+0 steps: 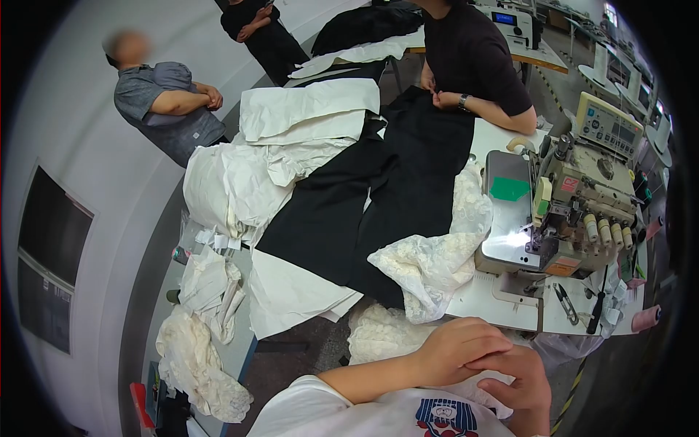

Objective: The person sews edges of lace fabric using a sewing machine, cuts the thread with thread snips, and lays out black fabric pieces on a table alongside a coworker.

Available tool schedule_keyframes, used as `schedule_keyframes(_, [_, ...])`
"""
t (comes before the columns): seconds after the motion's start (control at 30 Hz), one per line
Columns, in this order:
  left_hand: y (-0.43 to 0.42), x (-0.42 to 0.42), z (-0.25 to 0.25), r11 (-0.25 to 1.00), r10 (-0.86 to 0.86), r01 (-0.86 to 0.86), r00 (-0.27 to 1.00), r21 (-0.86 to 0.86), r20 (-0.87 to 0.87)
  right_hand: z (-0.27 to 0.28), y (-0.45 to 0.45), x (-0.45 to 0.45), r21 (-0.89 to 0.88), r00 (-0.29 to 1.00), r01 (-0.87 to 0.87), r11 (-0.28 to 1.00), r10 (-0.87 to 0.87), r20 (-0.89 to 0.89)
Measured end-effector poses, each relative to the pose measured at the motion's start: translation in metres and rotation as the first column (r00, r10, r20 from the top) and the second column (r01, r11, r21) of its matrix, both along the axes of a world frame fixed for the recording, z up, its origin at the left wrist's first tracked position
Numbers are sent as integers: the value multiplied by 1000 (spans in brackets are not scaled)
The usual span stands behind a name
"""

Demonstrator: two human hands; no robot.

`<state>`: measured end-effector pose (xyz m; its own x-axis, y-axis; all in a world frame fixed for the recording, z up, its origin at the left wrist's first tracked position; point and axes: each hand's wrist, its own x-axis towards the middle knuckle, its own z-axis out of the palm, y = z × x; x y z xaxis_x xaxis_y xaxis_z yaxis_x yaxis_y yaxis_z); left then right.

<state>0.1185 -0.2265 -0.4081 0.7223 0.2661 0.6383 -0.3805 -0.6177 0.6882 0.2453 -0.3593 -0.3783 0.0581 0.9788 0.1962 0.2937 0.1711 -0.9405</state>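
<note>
My left hand [459, 351] and my right hand [518, 379] are folded together in front of my chest, fingers closed and overlapping. No object shows in either. Beyond them, black trousers [429, 153] lie spread over the table, their far end under a co-worker's hands [445, 100]. A white lace piece [429, 273] covers part of the near right edge of the black cloth. More lace [386, 335] is just behind my left hand, lower down.
A sewing machine [590, 197] stands at the right, with small snips [566, 304] and a pink thread cone [646, 318] nearby. White paper [309, 109] and bundled white cloth [233, 186] are at the left. A person in grey [167, 105] stands beyond, another in black [255, 29] behind.
</note>
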Motion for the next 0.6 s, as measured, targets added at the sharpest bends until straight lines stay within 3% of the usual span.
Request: schedule_keyframes(0.6, [1, -1, -4, 1000, 10, -11, 999, 12, 39, 0, 1, -2, -8, 999, 46, 999, -45, 10])
